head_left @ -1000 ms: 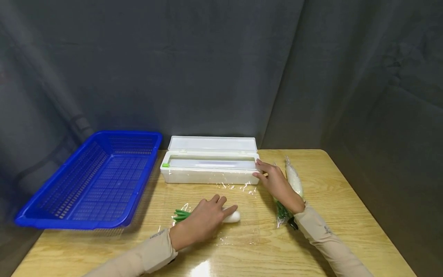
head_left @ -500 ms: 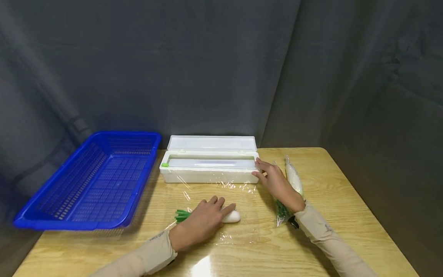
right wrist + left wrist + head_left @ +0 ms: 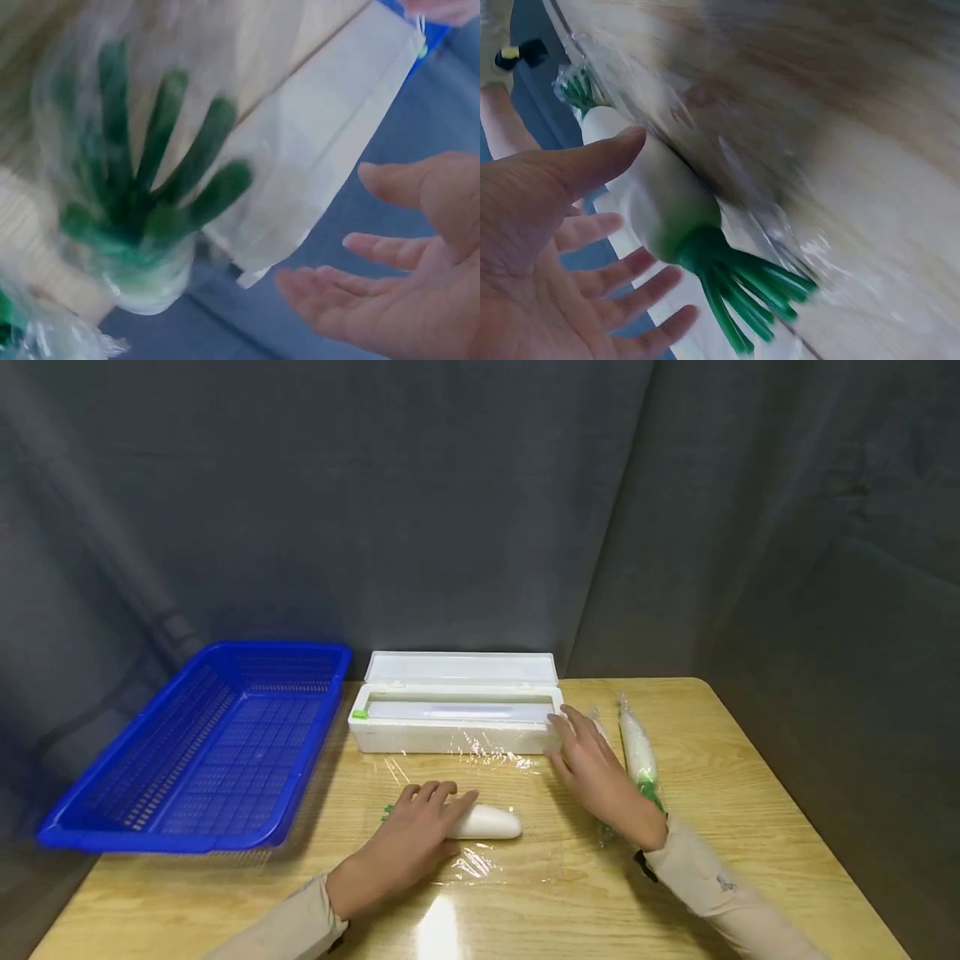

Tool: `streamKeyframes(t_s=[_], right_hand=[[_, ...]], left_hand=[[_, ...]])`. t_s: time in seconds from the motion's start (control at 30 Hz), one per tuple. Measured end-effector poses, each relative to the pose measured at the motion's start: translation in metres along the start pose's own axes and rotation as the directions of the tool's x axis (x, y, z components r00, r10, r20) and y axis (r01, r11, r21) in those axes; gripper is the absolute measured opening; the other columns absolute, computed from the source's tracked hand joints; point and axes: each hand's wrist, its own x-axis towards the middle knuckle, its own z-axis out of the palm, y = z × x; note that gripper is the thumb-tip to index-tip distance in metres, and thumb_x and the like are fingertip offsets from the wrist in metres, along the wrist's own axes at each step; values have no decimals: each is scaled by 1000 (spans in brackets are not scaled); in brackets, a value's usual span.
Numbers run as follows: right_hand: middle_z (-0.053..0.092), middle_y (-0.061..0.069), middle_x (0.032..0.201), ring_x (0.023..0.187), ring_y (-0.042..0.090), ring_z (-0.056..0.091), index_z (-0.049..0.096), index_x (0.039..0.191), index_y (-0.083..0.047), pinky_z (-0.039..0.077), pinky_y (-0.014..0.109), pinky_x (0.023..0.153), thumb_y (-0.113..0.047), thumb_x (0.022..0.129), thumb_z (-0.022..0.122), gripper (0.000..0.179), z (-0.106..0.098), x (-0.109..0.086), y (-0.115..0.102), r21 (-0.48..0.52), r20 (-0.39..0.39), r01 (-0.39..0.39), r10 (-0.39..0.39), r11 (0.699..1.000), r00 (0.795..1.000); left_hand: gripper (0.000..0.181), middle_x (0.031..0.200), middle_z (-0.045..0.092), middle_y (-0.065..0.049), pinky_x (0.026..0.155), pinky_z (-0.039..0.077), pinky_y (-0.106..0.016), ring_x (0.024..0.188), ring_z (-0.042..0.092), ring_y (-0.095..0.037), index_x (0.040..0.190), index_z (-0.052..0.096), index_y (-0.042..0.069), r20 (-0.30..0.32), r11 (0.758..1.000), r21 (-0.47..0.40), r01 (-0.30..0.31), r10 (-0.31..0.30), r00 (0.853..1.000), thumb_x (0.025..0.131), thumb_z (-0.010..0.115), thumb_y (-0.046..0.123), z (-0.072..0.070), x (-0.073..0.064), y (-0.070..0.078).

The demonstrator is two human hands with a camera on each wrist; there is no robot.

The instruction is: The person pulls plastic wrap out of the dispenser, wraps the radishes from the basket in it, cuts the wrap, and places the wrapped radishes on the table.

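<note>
A white radish [image 3: 491,823] with green leaf stalks lies crosswise on a sheet of clear cling film [image 3: 517,862]. My left hand [image 3: 408,835] is over its leafy end; in the left wrist view the fingers are spread and loose, and the thumb crosses in front of the radish's body. The film runs back to a white cling film dispenser [image 3: 450,739], whose lid stands raised. At the dispenser's right end is my right hand [image 3: 600,777], fingers apart and slightly bent, with nothing held in them.
A blue plastic basket [image 3: 247,760] stands at the left. Right of the right hand lies a film-wrapped radish [image 3: 637,747]; another wrapped one is partly hidden behind that hand. Wrapped green stalks [image 3: 157,180] loom close in the right wrist view. A grey curtain [image 3: 450,510] hangs behind the table.
My left hand has slid left toward the radish's leaves, uncovering more of its white body. The right hand has loosened from the dispenser's end and shifted slightly, its fingers spreading.
</note>
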Motion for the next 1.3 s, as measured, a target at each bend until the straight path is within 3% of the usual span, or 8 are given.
streamKeyframes(t_s=[0.17, 0.33, 0.57, 0.7, 0.8, 0.87, 1.1, 1.3], right_hand=[[68, 21, 117, 104, 35, 69, 66, 117, 4, 60, 46, 87, -5, 93, 78, 28, -9, -13, -24, 35, -86, 186, -183, 982, 979], [67, 3, 98, 78, 9, 62, 65, 104, -7, 55, 23, 66, -8, 96, 74, 12, -23, -23, -45, 155, 131, 279, -300, 948, 945], [50, -11, 87, 69, 3, 42, 57, 100, -17, 40, 22, 59, -25, 89, 84, 29, -34, -41, -54, 124, 540, 217, -250, 968, 804], [42, -15, 82, 67, 5, 39, 56, 93, -22, 37, 23, 61, -30, 78, 92, 40, -37, -48, -54, 103, 675, 143, -175, 984, 717], [40, -15, 83, 67, 6, 38, 55, 93, -23, 37, 24, 61, -28, 75, 93, 43, -35, -50, -53, 103, 716, 107, -149, 989, 682], [40, -15, 83, 67, 6, 36, 55, 92, -23, 36, 24, 61, -23, 78, 92, 40, -32, -53, -53, 111, 713, 103, -151, 989, 685], [39, -14, 78, 65, 2, 28, 56, 84, -20, 32, 17, 58, -8, 98, 71, 24, -21, -59, -50, 165, 570, 246, -296, 955, 766], [37, -14, 73, 64, 2, 25, 51, 72, -18, 28, 17, 59, 1, 96, 67, 35, -18, -55, -50, 198, 608, 175, -261, 964, 749]], left_hand=[[45, 116, 67, -2, 90, 53, -40, 106, 64, -21, 124, 69, 17, -167, 993, -27, -111, 106, 980, 85, 87, 31, -9, -14, -12], [27, 99, 68, 7, 79, 51, -30, 89, 63, -11, 103, 74, 20, -243, 962, -28, -271, 256, 935, 82, 88, 30, -18, -30, -26], [31, 94, 63, 13, 79, 50, -26, 91, 59, -7, 98, 71, 25, -109, 944, -25, -330, 326, 939, 77, 86, 44, -18, -57, -35], [27, 89, 60, 14, 72, 47, -24, 85, 58, -7, 93, 70, 26, -62, 947, -8, -320, 319, 946, 75, 88, 37, -18, -66, -37], [24, 84, 58, 13, 67, 43, -24, 79, 56, -8, 87, 67, 26, -39, 957, 43, -288, 289, 956, 74, 88, 26, -19, -71, -37], [23, 81, 56, 12, 65, 40, -23, 75, 55, -9, 85, 67, 25, -35, 962, 73, -262, 265, 964, 74, 87, 22, -19, -73, -38], [24, 77, 60, 9, 63, 37, -21, 68, 54, -8, 91, 69, 21, -29, 960, 157, -234, 241, 970, 75, 85, 12, -19, -77, -38], [28, 74, 63, 8, 63, 39, -23, 64, 54, -10, 86, 68, 20, -42, 960, 189, -207, 219, 975, 68, 84, 4, -17, -79, -41]])
